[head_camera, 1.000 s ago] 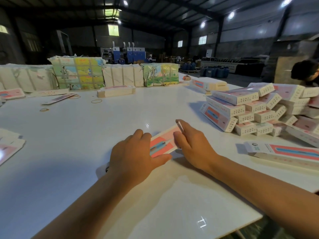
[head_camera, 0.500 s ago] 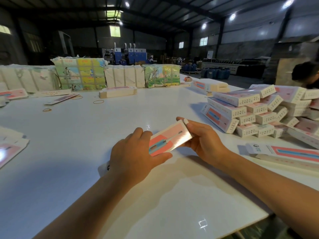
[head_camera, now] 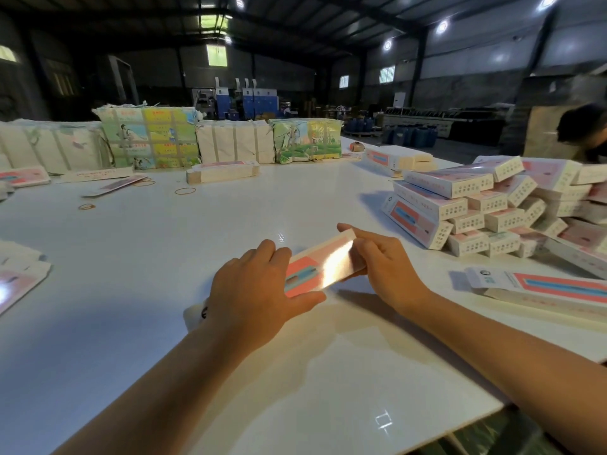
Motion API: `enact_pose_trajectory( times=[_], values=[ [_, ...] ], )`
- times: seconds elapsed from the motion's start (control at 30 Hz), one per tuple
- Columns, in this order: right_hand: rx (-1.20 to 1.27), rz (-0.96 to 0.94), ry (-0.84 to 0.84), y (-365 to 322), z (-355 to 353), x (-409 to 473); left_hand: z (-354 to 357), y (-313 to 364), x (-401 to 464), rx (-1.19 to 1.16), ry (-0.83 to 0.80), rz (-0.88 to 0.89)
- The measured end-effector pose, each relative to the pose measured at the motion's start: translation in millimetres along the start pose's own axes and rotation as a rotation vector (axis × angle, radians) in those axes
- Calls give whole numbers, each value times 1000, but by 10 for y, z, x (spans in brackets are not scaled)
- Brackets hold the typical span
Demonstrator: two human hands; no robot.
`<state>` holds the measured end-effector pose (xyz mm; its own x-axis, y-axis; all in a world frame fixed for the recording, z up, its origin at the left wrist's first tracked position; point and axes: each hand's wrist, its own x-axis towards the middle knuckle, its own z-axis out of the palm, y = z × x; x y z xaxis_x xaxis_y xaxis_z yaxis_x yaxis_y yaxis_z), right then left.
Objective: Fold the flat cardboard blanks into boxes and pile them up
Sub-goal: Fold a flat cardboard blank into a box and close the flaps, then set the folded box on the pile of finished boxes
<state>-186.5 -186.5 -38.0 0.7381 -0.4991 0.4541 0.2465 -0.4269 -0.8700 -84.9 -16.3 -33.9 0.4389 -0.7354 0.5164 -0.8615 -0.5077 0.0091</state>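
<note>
A pink and white cardboard blank (head_camera: 323, 265) with a blue stripe is held between both hands just above the white table (head_camera: 230, 218), tilted so it catches a glare. My left hand (head_camera: 259, 293) grips its near end, thumb underneath and fingers over the top. My right hand (head_camera: 382, 269) pinches the far end, index finger along the top edge. A pile of folded boxes (head_camera: 486, 205) lies to the right. A stack of flat blanks (head_camera: 545, 290) sits at the near right.
Wrapped bundles (head_camera: 147, 142) line the table's far edge, with a blank stack (head_camera: 221, 170) and rubber bands (head_camera: 185, 191) in front. More blanks (head_camera: 19, 277) lie at the left edge. A person (head_camera: 584, 133) bends at the far right.
The blank lay flat on the table under both hands a second ago; now it is lifted and tilted, and my right hand has shifted to its far end.
</note>
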Motion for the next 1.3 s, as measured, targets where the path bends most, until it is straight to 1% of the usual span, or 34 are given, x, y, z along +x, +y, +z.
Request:
enact_pose_trajectory(
  times=[0.17, 0.27, 0.4, 0.53, 0.7, 0.87, 1.0, 1.13, 1.2, 1.3],
  values=[
    [-217, -158, -8, -1, 36, -62, -13, 19, 6, -35, 18, -20],
    [-293, -174, -7, -9, 74, -79, -7, 29, 9, -21, 23, -30],
    [-464, -192, -17, 4, 79, -88, 11, 31, 2, 16, 28, -25],
    [-391, -130, -24, 2, 77, -61, 11, 41, 10, -22, 14, -57],
    [-207, -4, 46, -8, 102, -3, 22, 9, 50, -76, 0, -180],
    [-198, -39, 65, 41, 116, -7, 36, -2, 52, -44, -27, -215],
    [-269, -94, 41, 91, 138, -43, 41, 11, 52, -25, -29, -219],
    [-408, -188, 21, 60, 108, -69, 6, -8, 43, 21, -5, -177],
    [-416, -216, -23, 58, 96, -46, -26, -48, 41, 52, 0, -143],
    [-375, -202, -126, 47, 79, -34, -96, -127, 44, -6, -8, -149]
  ],
)
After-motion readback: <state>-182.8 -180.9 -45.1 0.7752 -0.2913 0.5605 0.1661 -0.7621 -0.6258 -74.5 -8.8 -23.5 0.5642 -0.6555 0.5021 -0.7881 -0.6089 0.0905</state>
